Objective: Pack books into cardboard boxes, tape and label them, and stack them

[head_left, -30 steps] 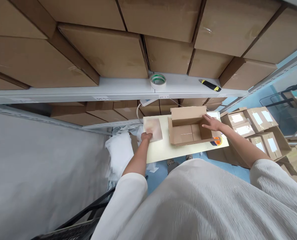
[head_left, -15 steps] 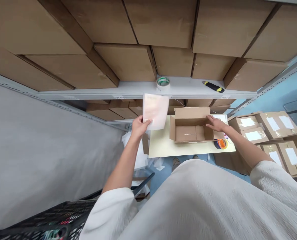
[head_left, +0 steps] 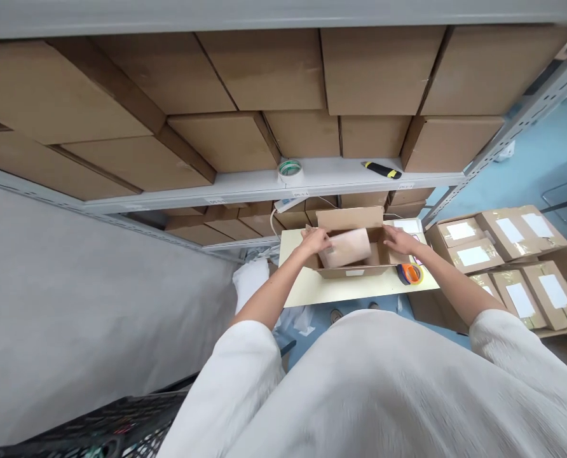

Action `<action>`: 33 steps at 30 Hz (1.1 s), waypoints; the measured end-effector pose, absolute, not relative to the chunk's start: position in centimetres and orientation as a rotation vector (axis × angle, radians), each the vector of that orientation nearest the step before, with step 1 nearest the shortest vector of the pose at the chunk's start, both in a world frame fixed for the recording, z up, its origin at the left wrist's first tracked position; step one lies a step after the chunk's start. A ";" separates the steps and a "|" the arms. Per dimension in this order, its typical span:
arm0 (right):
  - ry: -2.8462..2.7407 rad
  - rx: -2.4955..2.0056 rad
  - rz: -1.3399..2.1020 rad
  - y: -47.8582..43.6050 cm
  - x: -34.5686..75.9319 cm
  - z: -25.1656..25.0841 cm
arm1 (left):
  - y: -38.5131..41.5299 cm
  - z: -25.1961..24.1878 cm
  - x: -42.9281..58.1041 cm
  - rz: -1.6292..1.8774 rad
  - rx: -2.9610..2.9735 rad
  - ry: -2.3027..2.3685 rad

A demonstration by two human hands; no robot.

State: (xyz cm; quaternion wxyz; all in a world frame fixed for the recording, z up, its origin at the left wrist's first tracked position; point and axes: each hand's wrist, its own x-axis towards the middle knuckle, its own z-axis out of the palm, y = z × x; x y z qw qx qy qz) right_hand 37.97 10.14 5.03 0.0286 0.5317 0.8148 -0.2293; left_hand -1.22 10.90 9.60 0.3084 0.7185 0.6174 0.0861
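Observation:
An open cardboard box (head_left: 350, 272) stands on the pale yellow board, its back flap raised. My left hand (head_left: 314, 242) is closed on one end of a flat white packet (head_left: 348, 247), which is tilted and partly inside the box. What the packet contains cannot be made out. At the box's right end, my right hand (head_left: 400, 242) rests on the side with its fingers stretched toward the opening.
Right of the box lies a blue, orange and yellow tape roll (head_left: 411, 274) on the board (head_left: 307, 287). A tape roll (head_left: 290, 170) and a utility knife (head_left: 382, 170) lie on the shelf above. Labelled cartons (head_left: 515, 232) fill the right; a black crate (head_left: 102, 426) stands lower left.
My left hand has carried the white packet right and down, from beside the box into its opening. My right hand stays at the box's right end. The view has shifted somewhat.

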 end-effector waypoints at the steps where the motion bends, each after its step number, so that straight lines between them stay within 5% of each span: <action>1: 2.539 1.635 -0.709 10.0 38.1 5.0 | 10.9 9.6 -1.2 0.246 1.928 1.642; 6: 2.666 1.702 -0.622 9.2 39.3 5.0 | 9.4 9.5 -3.7 0.542 1.923 1.732; 10: 2.657 2.222 -0.605 8.5 40.5 4.6 | 7.3 8.1 -6.6 0.894 1.635 1.776; 15: 2.081 2.899 -1.398 8.0 41.4 3.9 | 4.4 5.8 -8.6 1.058 1.199 1.697; 18: 1.863 2.823 -1.899 7.7 40.8 4.1 | 2.8 5.3 -8.9 1.021 1.134 1.616; 23: 1.885 2.474 -2.158 6.6 38.2 5.1 | 1.0 5.2 -8.4 0.838 1.268 1.420; 33: 2.077 2.190 -1.847 5.8 37.4 5.9 | -0.6 3.6 -8.7 0.399 1.664 1.343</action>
